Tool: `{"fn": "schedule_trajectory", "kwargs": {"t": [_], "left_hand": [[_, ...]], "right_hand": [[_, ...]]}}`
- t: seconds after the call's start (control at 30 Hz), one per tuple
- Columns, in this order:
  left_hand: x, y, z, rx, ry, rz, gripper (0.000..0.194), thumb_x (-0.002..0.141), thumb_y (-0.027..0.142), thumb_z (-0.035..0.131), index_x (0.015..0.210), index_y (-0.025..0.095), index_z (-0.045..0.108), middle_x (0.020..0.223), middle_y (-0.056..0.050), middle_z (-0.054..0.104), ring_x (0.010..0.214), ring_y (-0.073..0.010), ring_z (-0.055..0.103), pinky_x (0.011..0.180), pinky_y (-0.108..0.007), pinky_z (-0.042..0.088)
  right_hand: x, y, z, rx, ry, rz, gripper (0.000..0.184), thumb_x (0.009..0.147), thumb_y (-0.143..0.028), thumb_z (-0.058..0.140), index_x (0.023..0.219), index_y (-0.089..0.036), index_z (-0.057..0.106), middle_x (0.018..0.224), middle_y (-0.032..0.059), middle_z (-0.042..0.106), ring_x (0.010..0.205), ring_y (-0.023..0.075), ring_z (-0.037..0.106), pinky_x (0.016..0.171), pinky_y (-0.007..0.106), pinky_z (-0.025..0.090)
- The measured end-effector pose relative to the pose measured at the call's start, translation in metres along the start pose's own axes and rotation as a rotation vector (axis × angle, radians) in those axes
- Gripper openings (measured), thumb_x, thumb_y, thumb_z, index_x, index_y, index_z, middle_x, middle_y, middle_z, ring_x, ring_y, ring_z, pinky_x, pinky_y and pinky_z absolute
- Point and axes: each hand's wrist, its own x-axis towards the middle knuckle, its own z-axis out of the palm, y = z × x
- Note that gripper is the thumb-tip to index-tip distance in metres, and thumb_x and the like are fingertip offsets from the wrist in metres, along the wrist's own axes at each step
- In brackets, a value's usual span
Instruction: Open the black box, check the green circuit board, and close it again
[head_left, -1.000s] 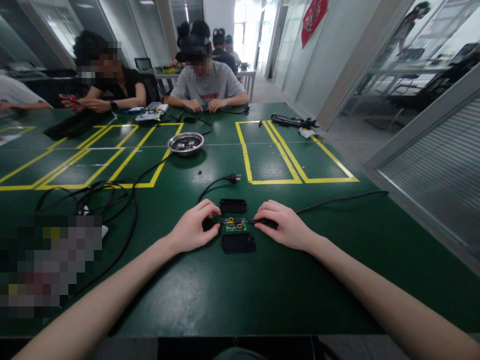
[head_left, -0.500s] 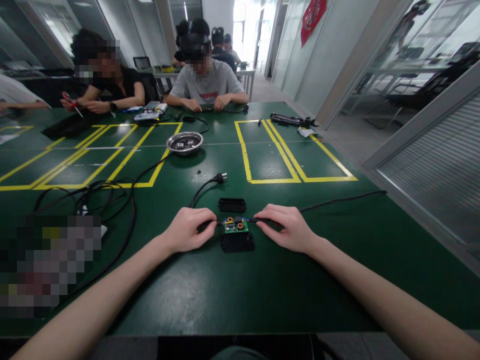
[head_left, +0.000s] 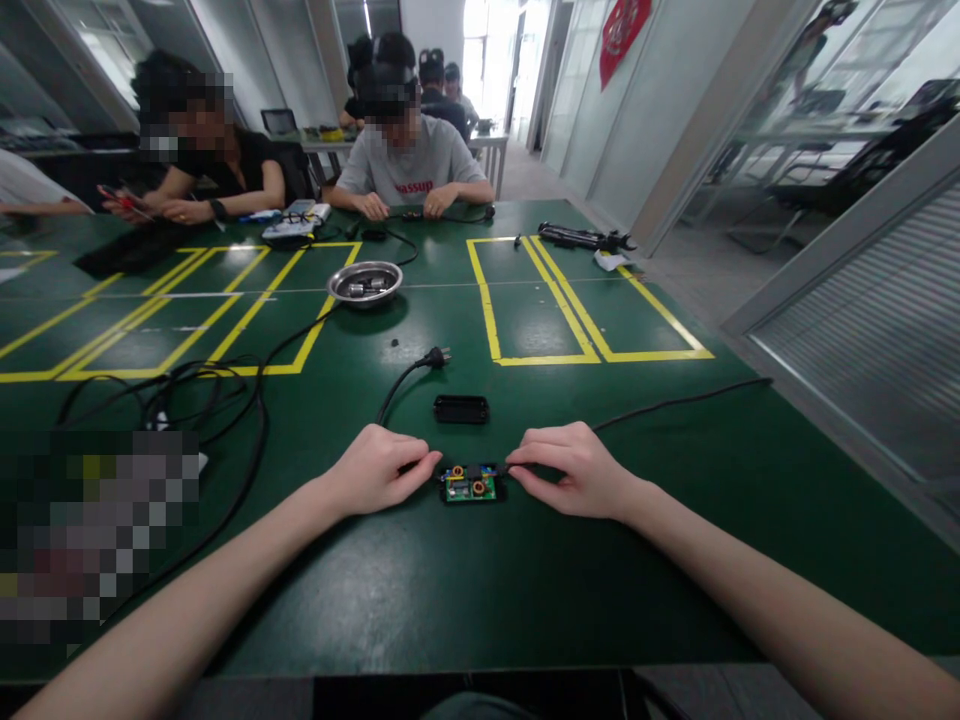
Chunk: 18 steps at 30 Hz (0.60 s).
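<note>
A small green circuit board (head_left: 459,490) with copper coils lies in a black plastic case half (head_left: 504,492) on the table in front of me. At its left end my left hand (head_left: 382,468) is closed, thumb and fingers pinching the power cord (head_left: 391,388) where it meets the board. My right hand (head_left: 571,468) pinches the other cable (head_left: 675,397) at the right end. The second black case half (head_left: 460,409) rests just beyond the board, touched by neither hand. The cord's plug (head_left: 436,357) lies behind my left hand.
A metal bowl (head_left: 365,285) with small metal parts stands farther back. Coiled black cables (head_left: 202,385) and a blurred-out object (head_left: 97,530) lie at the left. Yellow tape (head_left: 547,361) marks the green table. Two people sit working across from me; a black folded stand (head_left: 581,238) lies at the far edge.
Both hands have moved slightly toward me with the circuit board. It was just beyond the near case half and now lies in it.
</note>
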Motion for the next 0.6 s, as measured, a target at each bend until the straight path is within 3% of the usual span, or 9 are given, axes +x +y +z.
{"fn": "schedule_trajectory", "kwargs": {"t": [0.6], "left_hand": [[0.003, -0.007, 0.014, 0.08, 0.068, -0.177, 0.049, 0.108, 0.032, 0.042, 0.062, 0.019, 0.05, 0.055, 0.003, 0.052, 0.048, -0.01, 0.045, 0.052, -0.024, 0.03]], "right_hand": [[-0.001, 0.007, 0.001, -0.07, -0.033, 0.186, 0.019, 0.101, -0.024, 0.057, 0.09, -0.019, 0.072, 0.081, 0.0041, 0.074, 0.069, 0.0147, 0.069, 0.062, 0.025, 0.05]]}}
